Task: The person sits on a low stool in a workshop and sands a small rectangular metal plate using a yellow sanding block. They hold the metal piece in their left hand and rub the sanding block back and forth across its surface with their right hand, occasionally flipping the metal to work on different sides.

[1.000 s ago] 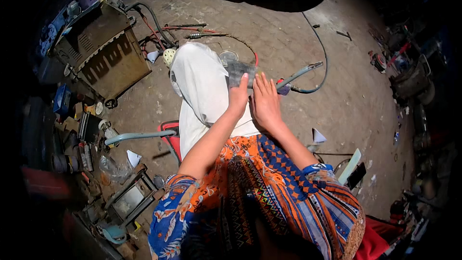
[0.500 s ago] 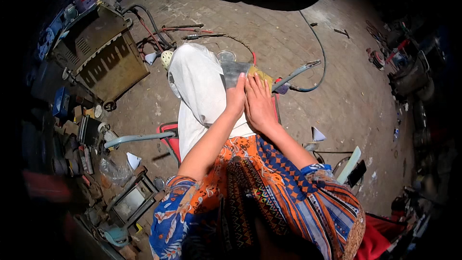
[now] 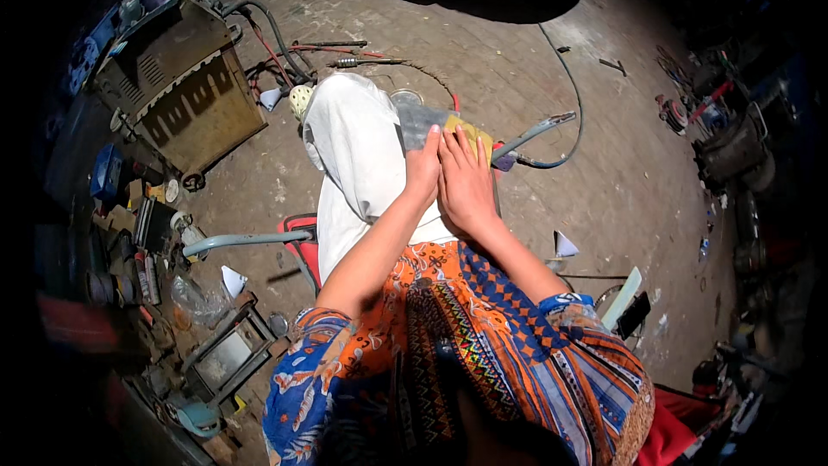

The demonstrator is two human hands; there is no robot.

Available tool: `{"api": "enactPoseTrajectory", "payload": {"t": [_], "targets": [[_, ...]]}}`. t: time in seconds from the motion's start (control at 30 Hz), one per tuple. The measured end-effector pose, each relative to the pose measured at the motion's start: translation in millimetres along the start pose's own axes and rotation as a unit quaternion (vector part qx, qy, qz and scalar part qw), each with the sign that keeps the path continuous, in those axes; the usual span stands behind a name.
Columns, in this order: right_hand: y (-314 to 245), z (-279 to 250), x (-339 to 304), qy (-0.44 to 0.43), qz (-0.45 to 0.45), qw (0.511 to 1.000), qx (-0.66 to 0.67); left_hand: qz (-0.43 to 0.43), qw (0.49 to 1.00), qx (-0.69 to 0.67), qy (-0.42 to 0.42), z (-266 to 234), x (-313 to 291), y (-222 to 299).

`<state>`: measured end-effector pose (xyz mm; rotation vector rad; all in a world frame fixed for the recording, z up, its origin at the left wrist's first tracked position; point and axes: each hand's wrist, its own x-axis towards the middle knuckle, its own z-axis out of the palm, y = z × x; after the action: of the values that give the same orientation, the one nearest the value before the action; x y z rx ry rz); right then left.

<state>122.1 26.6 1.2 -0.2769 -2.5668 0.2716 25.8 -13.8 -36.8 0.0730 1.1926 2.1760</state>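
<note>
Work so far: the grey piece (image 3: 417,127) lies over the person's lap beside the white trousers (image 3: 358,147), and the yellow sheet (image 3: 472,132) sits against its right side; both are under the hands, so handling looks well under way.
Work left: the grey face looks mottled rather than even, but how much remains cannot be told, since the hands cover the near parts.
Left hand: the left hand (image 3: 423,174) seems to grasp the near edge of the grey piece, thumb laid on top; its other fingers are hidden.
Right hand: the right hand (image 3: 467,193) is stretched flat, fingers slightly spread across the yellow sheet, close against the left hand and not clenched.
Grey piece: flat, dull and straight-edged, with cloudy lighter patches; its exact material is unclear.
Yellow sheet: thin-looking and matte, mustard coloured, with a creased or uneven surface.
Clothing: the trousers are soft, wrinkled cloth; the shirt (image 3: 483,328) is patterned in orange and blue.
Chair: a smooth, curved blue-grey arm (image 3: 246,243) meets red fabric (image 3: 301,252).
Surroundings: rough, dusty paved floor (image 3: 621,198), a boxy, worn metal cabinet (image 3: 194,116) and a thin, curving hose (image 3: 583,95).
</note>
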Motion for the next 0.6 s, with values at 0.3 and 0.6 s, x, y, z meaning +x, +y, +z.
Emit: {"api": "enactPoseTrajectory", "payload": {"t": [0.3, 0.6], "targets": [[20, 13, 24, 0.036, 0.023, 0.998, -0.054, 0.041, 0.998, -0.038, -0.023, 0, 7, -9], [28, 13, 21, 0.026, 0.050, 0.997, -0.057, 0.032, 0.999, -0.042, -0.004, 5, 7, -8]]}}
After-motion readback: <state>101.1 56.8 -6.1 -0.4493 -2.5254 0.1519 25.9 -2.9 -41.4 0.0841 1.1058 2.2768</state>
